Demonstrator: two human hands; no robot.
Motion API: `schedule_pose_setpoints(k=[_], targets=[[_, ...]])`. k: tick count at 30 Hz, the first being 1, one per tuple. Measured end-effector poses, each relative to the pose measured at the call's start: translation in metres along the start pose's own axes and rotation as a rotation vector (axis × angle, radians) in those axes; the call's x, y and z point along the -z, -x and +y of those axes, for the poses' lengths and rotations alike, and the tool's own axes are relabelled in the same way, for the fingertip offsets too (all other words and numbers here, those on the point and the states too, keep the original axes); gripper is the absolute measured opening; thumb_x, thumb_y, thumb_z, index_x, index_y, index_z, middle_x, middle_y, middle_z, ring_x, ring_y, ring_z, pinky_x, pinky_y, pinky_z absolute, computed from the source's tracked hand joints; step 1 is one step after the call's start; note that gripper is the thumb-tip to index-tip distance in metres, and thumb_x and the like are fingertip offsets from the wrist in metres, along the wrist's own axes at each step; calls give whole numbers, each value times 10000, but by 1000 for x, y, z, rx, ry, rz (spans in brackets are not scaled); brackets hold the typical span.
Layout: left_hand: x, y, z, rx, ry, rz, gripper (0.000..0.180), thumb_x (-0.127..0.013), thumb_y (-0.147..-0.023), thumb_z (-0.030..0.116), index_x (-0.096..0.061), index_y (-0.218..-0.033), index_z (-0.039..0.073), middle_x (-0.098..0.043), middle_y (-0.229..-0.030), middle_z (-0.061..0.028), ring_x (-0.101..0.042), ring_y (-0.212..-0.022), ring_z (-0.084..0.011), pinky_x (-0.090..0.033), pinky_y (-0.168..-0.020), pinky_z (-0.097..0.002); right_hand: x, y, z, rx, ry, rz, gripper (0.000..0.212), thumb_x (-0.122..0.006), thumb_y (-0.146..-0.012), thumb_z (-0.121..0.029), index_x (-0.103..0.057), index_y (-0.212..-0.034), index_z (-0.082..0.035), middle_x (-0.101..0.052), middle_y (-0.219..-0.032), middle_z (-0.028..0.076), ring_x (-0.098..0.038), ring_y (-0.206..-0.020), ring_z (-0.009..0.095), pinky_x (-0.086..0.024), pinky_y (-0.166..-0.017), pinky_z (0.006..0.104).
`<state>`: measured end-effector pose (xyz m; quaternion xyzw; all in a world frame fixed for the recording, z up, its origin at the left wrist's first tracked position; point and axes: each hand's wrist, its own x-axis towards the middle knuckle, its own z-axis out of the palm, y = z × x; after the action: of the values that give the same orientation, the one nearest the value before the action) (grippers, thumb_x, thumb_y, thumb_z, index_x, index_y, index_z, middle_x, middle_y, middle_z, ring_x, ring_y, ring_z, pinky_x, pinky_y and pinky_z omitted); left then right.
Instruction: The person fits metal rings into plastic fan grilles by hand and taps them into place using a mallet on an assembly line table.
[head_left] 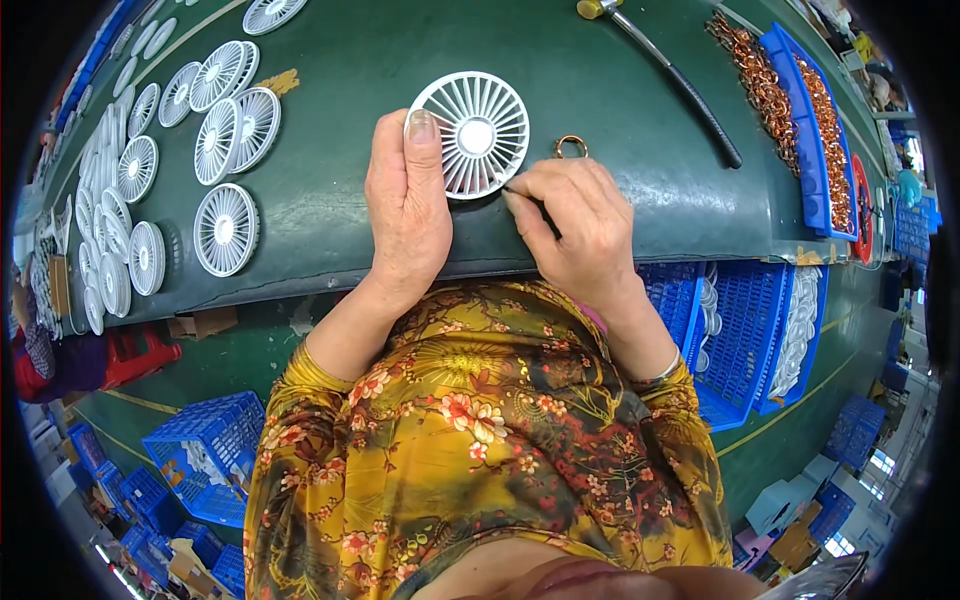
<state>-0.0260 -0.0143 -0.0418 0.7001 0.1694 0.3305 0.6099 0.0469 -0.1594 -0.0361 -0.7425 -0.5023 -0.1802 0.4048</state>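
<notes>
My left hand (408,205) grips a round white spoked plastic cover (476,136) by its left edge, thumb on top, and tilts its face up toward me above the green table (340,90). At the cover's lower right rim, the fingers of my right hand (577,215) are pinched together. Whatever they hold is too small or hidden to make out. Just beyond my right knuckles a copper-coloured ring (571,146) lies on the table.
Several more white spoked covers (226,229) lie at the left. A hammer (668,75) with a black grip rests at the far right. Beyond it are loose copper rings (757,85) and a blue tray (810,140) of rings. Blue crates (735,350) stand below the table's right edge.
</notes>
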Motion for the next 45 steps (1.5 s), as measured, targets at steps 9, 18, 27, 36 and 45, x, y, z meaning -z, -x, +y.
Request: schedule_pose_setpoints(k=[9, 18, 27, 36, 45], targets=[[-2, -1, 0, -1, -19, -7, 318, -390, -1035, 291, -505, -1020, -5, -552, -887, -45, -489, -811, -105, -441, -747, -257, -5, 0, 5, 19, 95, 6, 216, -732, -693, -31, -630, -884, -39, -621, -860, 74, -600, -759, 249, -473, -684, 357], [-4, 1, 2, 2, -153, -10, 311, -421, -1026, 285, -543, -986, 1, -557, -861, -18, -480, -775, -74, -426, -715, -232, -1, -3, 2, 172, 304, -147, 125, -653, -691, -68, -578, -790, -56, -549, -767, 61, -555, -687, 212, -448, -616, 340], [-8, 2, -2, -140, -289, 58, 257, -459, -1008, 256, -507, -1018, 3, -583, -733, -148, -565, -635, -251, -465, -598, -370, -9, -16, -4, 168, 329, -201, 120, -625, -643, -54, -506, -646, -73, -483, -646, 66, -518, -612, 221, -418, -566, 353], [-10, 11, -2, -337, -364, 62, 179, -499, -989, 182, -511, -1030, 9, -567, -755, -106, -543, -622, -212, -445, -559, -333, -11, -12, -4, -252, 4, -125, 78, -653, -658, -14, -578, -666, -33, -577, -630, 73, -575, -547, 211, -462, -512, 321], [-6, 16, 2, -359, -291, 82, 217, -428, -1016, 182, -514, -1042, -16, -536, -909, -65, -483, -803, -115, -413, -721, -257, -18, -17, -16, -507, -178, 78, 125, -654, -646, -30, -534, -611, -40, -548, -597, 83, -561, -555, 275, -449, -510, 382]])
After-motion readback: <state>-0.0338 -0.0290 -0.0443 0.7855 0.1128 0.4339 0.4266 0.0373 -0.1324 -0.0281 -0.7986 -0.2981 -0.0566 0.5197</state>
